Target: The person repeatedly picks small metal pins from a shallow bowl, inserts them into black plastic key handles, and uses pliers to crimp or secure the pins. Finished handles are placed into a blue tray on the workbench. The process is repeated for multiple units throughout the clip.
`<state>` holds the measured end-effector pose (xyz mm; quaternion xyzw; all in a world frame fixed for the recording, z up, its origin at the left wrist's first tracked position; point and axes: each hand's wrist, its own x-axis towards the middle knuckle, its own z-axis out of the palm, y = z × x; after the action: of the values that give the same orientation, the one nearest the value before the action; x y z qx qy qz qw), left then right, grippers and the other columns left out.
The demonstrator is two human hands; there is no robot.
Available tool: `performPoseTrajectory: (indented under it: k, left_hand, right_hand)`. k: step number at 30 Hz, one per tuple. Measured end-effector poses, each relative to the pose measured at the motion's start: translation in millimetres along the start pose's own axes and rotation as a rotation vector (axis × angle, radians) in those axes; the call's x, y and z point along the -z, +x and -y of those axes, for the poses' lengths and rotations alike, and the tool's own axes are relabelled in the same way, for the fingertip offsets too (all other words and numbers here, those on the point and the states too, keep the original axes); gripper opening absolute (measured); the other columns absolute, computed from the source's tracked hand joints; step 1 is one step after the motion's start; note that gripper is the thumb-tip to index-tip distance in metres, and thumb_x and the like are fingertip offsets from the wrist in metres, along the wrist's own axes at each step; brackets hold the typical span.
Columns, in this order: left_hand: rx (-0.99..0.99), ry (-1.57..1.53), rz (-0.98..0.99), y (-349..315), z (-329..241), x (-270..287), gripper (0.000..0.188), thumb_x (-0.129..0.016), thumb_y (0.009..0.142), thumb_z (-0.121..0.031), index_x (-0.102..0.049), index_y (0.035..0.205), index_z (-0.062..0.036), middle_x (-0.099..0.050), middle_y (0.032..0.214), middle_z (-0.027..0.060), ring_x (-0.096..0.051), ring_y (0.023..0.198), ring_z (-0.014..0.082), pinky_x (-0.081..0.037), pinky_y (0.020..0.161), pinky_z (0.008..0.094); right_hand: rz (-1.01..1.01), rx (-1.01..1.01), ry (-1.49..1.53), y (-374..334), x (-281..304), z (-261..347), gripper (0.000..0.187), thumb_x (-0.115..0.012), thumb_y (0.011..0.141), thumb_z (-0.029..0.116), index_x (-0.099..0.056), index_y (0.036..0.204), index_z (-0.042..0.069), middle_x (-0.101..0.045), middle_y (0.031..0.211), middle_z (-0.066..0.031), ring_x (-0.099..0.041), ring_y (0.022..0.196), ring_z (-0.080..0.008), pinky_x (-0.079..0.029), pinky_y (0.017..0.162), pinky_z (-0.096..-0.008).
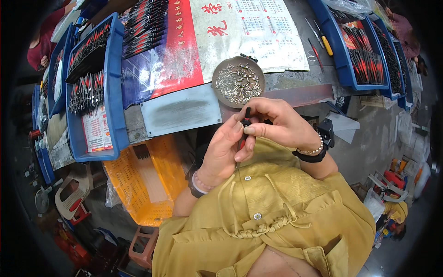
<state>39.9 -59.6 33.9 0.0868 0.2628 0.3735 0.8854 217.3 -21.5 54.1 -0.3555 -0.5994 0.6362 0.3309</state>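
Observation:
Close in front of my body, both hands are closed on one slim black-and-red pen-like tool (242, 142). My left hand (222, 147) wraps its lower part, and a thin metallic end seems to show below the fingers. The thumb and fingers of my right hand (285, 125) pinch its upper part, where a black tip stands up between the hands. My fingers cover much of the tool, so its exact kind is unclear. Just beyond them sits a round dish (217, 87) holding many small silver metal pieces.
Blue bins (117, 97) of black-and-red tools stand left, with another blue bin (345, 69) at right. More such tools (146, 27) lie on the calendar sheet (288, 57). A metal plate (182, 111) lines the bench edge, above an orange crate (168, 161). A yellow-handled screwdriver (326, 45) lies right.

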Motion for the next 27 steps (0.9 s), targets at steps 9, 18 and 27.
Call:
performPoseTrajectory:
  k: [9,18,27]
  left_hand:
    - [-0.013,0.119,-0.029,0.0,4.3,-6.5,0.033,-0.048,0.098,-0.036,-0.05,0.106,-0.0037,-0.058,0.07,0.0054,-0.039,0.045,0.0076,-0.03,0.043,0.0216]
    - [-0.117,0.391,-0.088,-1.0,6.1,-11.2,0.032,-0.041,0.1,-0.031,-0.052,0.099,-0.0005,-0.054,0.063,0.0052,-0.038,0.044,0.0063,-0.03,0.041,0.0184]
    - [-0.172,0.427,-0.04,-10.0,10.4,-14.7,0.027,-0.041,0.099,-0.023,-0.052,0.096,0.0009,-0.054,0.065,0.0041,-0.038,0.044,0.0043,-0.031,0.044,0.0167]
  right_hand:
    - [-0.091,-0.207,0.387,3.8,6.8,-8.0,0.015,-0.059,0.094,0.017,-0.062,0.096,0.003,-0.059,0.081,0.0032,-0.053,0.069,-0.0026,-0.045,0.063,-0.018]
    - [-0.08,-0.135,0.443,3.6,-7.5,-18.0,0.014,-0.056,0.095,0.014,-0.057,0.088,0.001,-0.058,0.076,-0.0003,-0.049,0.06,-0.0044,-0.041,0.055,-0.0188]
    - [-0.021,-0.005,0.438,-3.6,-11.3,-13.3,0.016,-0.055,0.096,0.014,-0.056,0.09,-0.001,-0.056,0.077,-0.0004,-0.051,0.064,-0.005,-0.045,0.057,-0.0205]
